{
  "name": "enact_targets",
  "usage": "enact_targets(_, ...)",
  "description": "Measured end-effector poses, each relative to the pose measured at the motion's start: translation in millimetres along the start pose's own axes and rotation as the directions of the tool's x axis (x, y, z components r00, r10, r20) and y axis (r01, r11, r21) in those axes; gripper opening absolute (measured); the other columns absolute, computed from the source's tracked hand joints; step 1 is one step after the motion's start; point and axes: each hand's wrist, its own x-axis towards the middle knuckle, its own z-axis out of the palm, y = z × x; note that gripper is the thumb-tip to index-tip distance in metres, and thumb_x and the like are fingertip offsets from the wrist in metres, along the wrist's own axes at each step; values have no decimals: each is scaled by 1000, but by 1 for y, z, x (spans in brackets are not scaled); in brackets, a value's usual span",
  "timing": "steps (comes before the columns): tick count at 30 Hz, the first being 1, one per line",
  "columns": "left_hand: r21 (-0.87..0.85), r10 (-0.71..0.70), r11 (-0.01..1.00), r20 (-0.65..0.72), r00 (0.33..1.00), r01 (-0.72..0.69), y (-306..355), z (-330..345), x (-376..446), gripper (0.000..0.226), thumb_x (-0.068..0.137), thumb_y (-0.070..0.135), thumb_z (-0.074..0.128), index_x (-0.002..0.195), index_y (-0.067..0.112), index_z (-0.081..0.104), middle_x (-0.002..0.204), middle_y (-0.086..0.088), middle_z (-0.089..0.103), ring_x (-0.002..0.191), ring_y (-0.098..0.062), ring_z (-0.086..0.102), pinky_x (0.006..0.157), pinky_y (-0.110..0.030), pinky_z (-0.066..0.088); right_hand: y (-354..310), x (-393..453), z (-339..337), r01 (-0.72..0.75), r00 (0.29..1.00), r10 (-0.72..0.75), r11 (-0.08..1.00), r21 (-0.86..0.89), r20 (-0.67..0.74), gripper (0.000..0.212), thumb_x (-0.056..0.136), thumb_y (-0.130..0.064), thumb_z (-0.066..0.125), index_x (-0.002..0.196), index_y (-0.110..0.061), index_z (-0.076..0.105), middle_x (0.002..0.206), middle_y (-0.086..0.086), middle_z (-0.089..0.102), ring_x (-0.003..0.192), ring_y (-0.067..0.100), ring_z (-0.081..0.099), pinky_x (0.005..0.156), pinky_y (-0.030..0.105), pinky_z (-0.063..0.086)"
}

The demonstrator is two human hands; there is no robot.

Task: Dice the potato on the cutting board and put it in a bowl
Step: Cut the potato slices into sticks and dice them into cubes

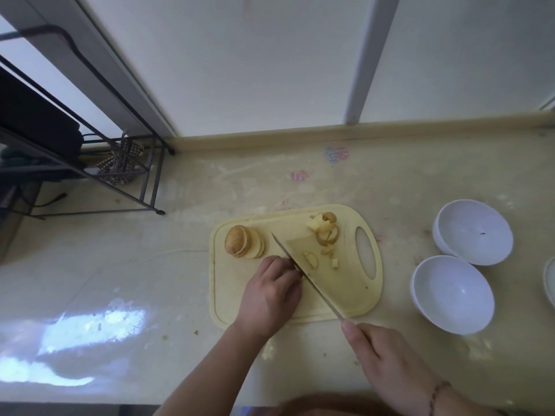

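A pale yellow cutting board [246, 298] lies on the counter. A stack of potato slices [243, 242] leans at its far left. Cut potato pieces [326, 229] sit at the far right near the handle hole, with small bits [335, 262] below them. My right hand [387, 364] grips the handle of a wide knife [318, 265]; the blade lies across the board's middle with a piece stuck on it. My left hand [270, 292] rests on the board with fingers curled against the blade's left side, and what it holds down is hidden.
Two white bowls [473, 231] [453, 294] stand right of the board, and the rim of a third dish [551, 280] shows at the right edge. A black wire rack [120, 163] stands at the back left. The counter's front edge runs along the bottom.
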Motion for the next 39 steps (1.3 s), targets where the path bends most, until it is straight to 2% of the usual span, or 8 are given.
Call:
enact_targets(5,-41,-29,999,-14,999,28,1,0,0,11,88,11,69,95,10,77,101,-3,67,97,-24,60,83,-29,50,12,-3,5,-37,999,37,999,-23,-10,92,64,-92,4,65,-12,49,62,7,60,63,12,54,66,25,42)
enact_targets(8,-49,-34,998,-23,999,33,1,1,0,11,86,9,70,95,10,77,101,-3,68,97,-25,60,85,-28,49,15,-7,4,-60,998,60,997,-46,-8,81,66,-83,10,64,-13,50,60,2,61,64,12,53,72,31,44)
enact_targets(12,-79,-44,996,-44,998,40,2,2,0,14,83,5,73,96,9,77,104,-3,68,98,-26,61,87,-28,49,14,-4,7,-45,999,45,996,-76,-2,84,64,-90,2,61,-18,45,59,3,57,62,11,52,70,30,42)
enact_targets(16,-87,-42,995,-52,998,37,4,2,-1,13,83,5,73,95,8,76,104,-3,68,99,-26,61,86,-30,50,3,10,11,-15,1000,15,996,-85,5,61,79,-70,14,61,-19,42,57,2,51,58,10,49,63,26,40)
enact_targets(25,-53,-15,998,-46,999,13,3,1,-1,5,85,7,75,89,6,74,96,-4,65,93,-25,59,83,-30,50,3,11,-7,-39,998,34,994,-99,-53,53,98,-50,30,58,-16,41,49,3,48,52,-1,52,58,17,39)
enact_targets(32,-36,-15,999,-67,998,12,0,-6,-6,4,84,8,75,87,6,73,94,-5,65,89,-23,61,78,-29,52,-3,3,-1,-41,999,41,999,-8,14,64,77,-73,21,60,-15,41,52,4,49,50,10,44,63,35,44)
enact_targets(36,-25,0,1000,-33,999,0,-4,-5,-7,6,86,9,69,87,6,74,93,-4,67,87,-24,62,75,-33,52,-3,-1,3,-40,998,40,999,2,46,71,74,-79,18,60,-15,42,55,6,53,53,10,47,68,34,47)
enact_targets(39,-42,-14,999,-22,1000,13,-3,-4,-7,7,85,9,69,88,6,75,94,-4,68,90,-23,62,78,-32,52,3,-3,4,-39,999,39,999,-13,32,90,63,-95,6,60,-14,45,60,9,58,60,12,53,69,31,45)
